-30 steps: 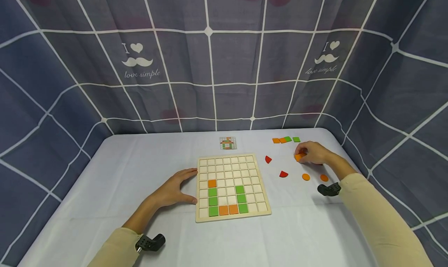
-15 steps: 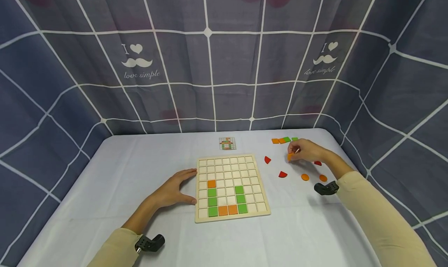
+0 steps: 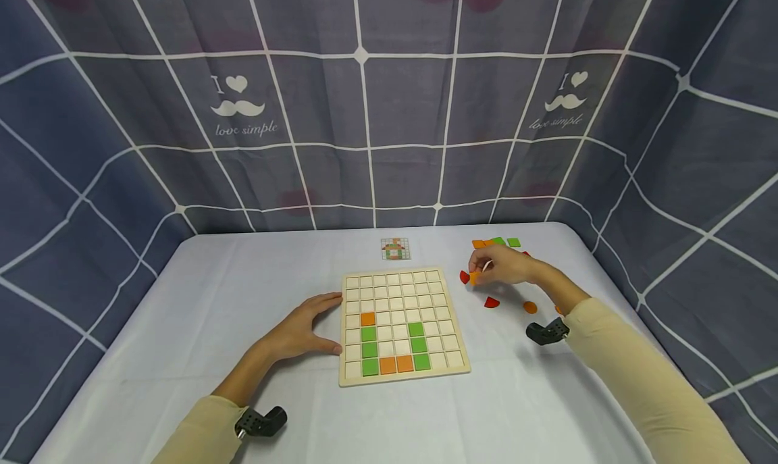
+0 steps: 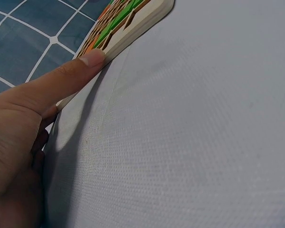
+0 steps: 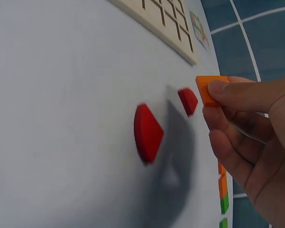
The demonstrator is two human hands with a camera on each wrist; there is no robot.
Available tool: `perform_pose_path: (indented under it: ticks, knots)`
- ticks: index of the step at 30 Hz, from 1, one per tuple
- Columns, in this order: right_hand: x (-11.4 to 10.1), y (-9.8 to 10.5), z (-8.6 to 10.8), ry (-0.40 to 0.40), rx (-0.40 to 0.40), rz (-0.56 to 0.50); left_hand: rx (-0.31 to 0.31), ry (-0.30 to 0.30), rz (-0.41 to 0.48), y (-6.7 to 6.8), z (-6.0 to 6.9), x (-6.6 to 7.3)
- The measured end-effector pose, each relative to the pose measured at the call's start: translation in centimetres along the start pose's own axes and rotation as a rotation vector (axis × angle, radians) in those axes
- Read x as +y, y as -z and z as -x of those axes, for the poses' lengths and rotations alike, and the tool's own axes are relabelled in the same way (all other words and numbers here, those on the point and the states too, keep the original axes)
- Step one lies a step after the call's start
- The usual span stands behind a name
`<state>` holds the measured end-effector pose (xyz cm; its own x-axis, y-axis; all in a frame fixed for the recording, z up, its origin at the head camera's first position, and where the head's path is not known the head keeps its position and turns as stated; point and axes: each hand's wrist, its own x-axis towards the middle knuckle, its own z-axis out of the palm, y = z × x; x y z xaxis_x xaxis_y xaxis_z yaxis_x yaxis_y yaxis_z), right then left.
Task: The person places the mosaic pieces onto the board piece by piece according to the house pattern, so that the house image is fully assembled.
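Observation:
A wooden grid board lies on the white table, with several green tiles and a few orange ones set in its lower cells. My left hand rests against the board's left edge, thumb and fingers extended; in the left wrist view the thumb touches the rim. Right of the board, my right hand pinches an orange square tile between thumb and fingers, above the tabletop. Close by it lie two red fan-shaped pieces, one near the held tile and the other nearer me.
A small pattern card lies behind the board. Orange and green tiles form a row at the back right. An orange disc lies right of the board, another partly hidden by the right wrist. A grey checked curtain surrounds the table.
My right hand has moved left toward the board, carrying the orange tile away from the right-hand pieces. The left hand and the board have stayed in place.

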<state>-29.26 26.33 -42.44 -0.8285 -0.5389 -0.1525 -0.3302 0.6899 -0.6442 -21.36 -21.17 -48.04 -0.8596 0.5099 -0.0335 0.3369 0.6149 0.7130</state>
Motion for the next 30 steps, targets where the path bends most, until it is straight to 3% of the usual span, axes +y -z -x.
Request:
perform_pose_path:
  ticks: [21, 30]
  knots:
    - [-5.1, -4.8, -4.3, 0.158, -0.066, -0.119, 0.003, -0.009, 0.002, -0.1, -0.1, -0.4]
    - [-6.9, -7.1, -5.3, 0.224, -0.080, -0.078, 0.002, -0.020, -0.002, -0.1, -0.1, -0.3]
